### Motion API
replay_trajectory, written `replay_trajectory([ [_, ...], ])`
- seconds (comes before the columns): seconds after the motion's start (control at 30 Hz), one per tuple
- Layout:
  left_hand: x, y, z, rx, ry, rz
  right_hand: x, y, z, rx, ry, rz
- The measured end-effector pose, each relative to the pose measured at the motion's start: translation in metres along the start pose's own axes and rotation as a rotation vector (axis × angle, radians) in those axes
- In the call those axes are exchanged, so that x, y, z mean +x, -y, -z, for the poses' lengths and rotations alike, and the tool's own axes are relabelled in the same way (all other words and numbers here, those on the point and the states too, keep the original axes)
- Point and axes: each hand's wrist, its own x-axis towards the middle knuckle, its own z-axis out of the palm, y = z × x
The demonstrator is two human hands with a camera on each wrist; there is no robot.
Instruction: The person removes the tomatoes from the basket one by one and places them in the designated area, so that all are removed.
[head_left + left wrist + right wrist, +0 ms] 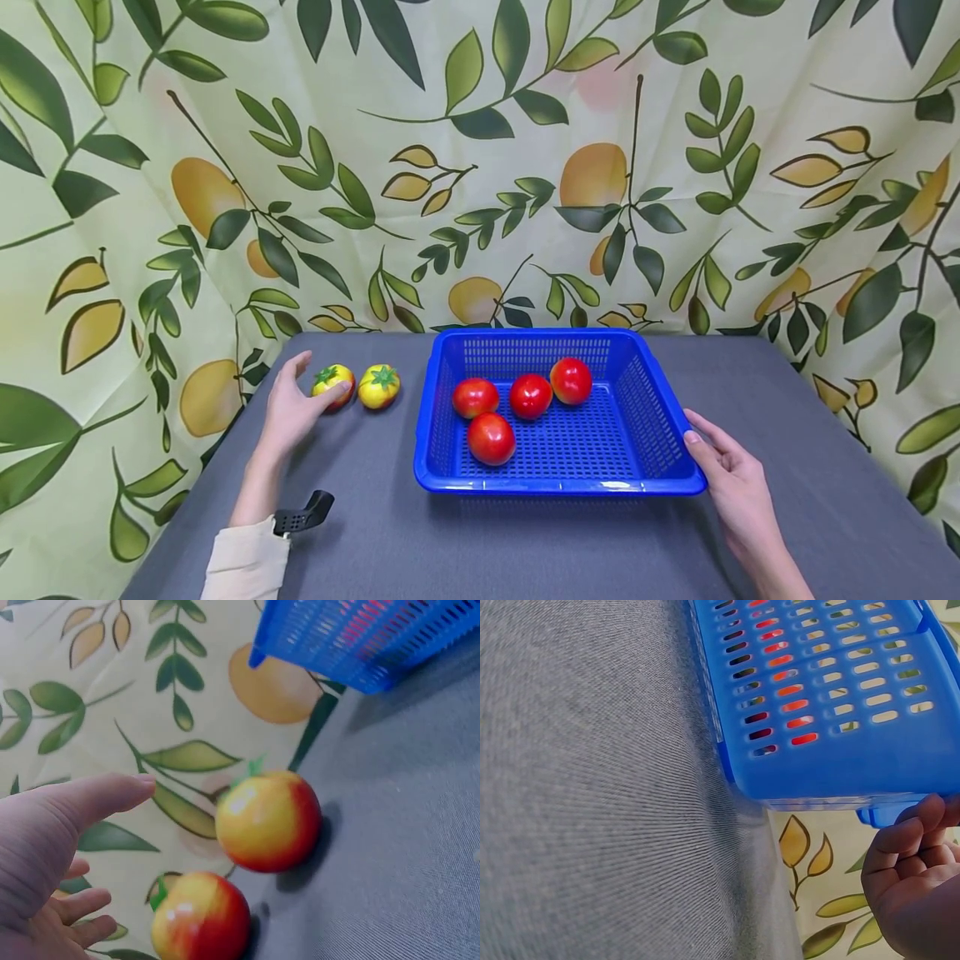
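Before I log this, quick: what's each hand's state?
Left hand: open, holding nothing, near a yellow-red tomato.
Right hand: holding the blue basket by its rim.

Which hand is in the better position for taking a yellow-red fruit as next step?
The left hand, I think: it is close beside the yellow-red fruits and holds nothing. The right hand grips the blue basket on the side away from them.
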Motion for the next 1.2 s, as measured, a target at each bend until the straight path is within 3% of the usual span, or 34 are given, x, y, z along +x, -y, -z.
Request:
replay_trajectory([
  [0.37, -0.006, -0.026, -0.002, -0.031, 0.004, -0.093, 0.000, -0.001, 0.000, -0.027, -0.009, -0.013],
  [0.6, -0.012, -0.049, -0.016, -0.069, 0.005, -0.196, 0.001, 0.001, 0.000, -0.019, -0.007, -0.023],
  [0.73, -0.020, -0.064, -0.027, -0.118, 0.040, -0.249, 0.000, 0.000, 0.000, 0.002, -0.006, -0.021],
  [0.93, -0.041, -0.094, -0.043, -0.327, 0.185, -0.285, -0.001, -0.004, -0.001, -0.014, -0.005, -0.031],
  [1.07, -0.057, -0.118, -0.059, -0.470, 0.333, -0.293, 0.000, -0.002, -0.002, -0.021, -0.009, -0.032],
  [1.2, -0.068, -0.140, -0.076, -0.524, 0.497, -0.305, 0.001, 0.001, -0.001, 0.013, -0.011, -0.035],
])
